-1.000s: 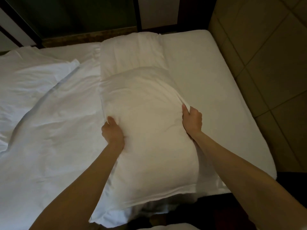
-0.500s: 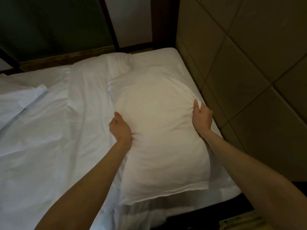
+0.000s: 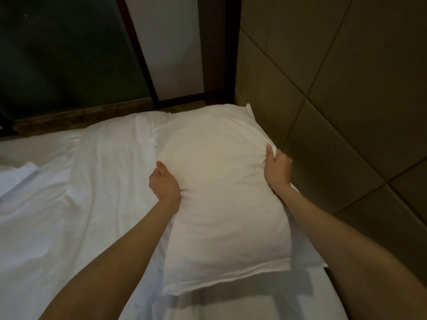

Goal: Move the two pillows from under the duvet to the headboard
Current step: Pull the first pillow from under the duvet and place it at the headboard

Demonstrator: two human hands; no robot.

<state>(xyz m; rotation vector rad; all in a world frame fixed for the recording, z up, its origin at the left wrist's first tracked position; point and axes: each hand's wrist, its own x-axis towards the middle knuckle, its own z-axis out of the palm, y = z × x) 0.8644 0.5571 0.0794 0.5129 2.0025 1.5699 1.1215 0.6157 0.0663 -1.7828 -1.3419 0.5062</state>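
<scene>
Pillow (image 3: 221,199) in both hands' grip

No readable text, labels, brands, nos. or signs anywhere in view: the pillow (image 3: 221,192), the bed sheet (image 3: 76,204), the padded wall panels (image 3: 346,88) and the dark glass (image 3: 57,54) all show plain, unmarked faces.

pillow (image 3: 221,204): white | sheet (image 3: 69,215): white | headboard (image 3: 346,100): tan panels

Both hands' fingers (image 3: 276,158) curl out of sight behind the pillow (image 3: 221,199).
</scene>
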